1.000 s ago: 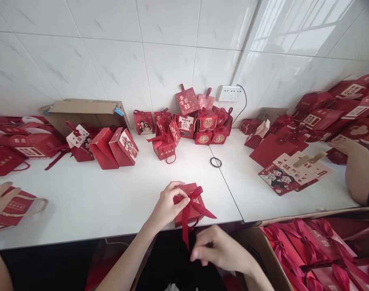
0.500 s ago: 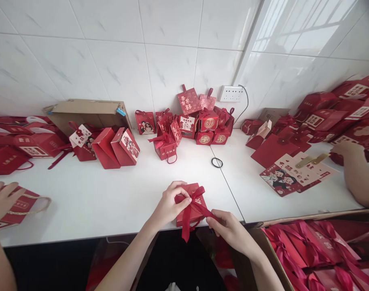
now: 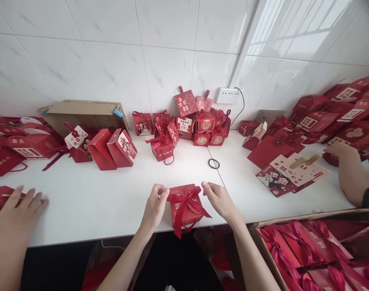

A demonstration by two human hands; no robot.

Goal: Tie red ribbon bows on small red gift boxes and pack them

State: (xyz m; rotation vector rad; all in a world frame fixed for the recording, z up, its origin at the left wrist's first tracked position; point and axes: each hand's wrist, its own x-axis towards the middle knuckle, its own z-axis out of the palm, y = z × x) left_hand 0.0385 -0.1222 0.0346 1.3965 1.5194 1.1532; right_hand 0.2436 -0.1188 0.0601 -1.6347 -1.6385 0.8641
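Observation:
A small red gift box (image 3: 184, 208) tied with a red ribbon bow (image 3: 187, 198) sits at the near edge of the white table (image 3: 111, 194). My left hand (image 3: 155, 204) is on the box's left side, fingers pinched at the bow's left loop. My right hand (image 3: 219, 198) is on its right side, fingertips closed at the bow's right loop. Two ribbon tails hang down over the front of the box and the table edge.
Another person's hand (image 3: 19, 204) lies flat at the left by a red bag; a second person's hand (image 3: 344, 159) reaches among red boxes at the right. Red gift boxes (image 3: 187, 125) are piled at the back, near a black hair tie (image 3: 214, 163). A carton (image 3: 308, 250) of ribboned boxes sits lower right.
My right hand came up from below the table edge to the bow's right side. My left hand shifted to the bow's left. The bow is now spread. The left person's hand laid flat.

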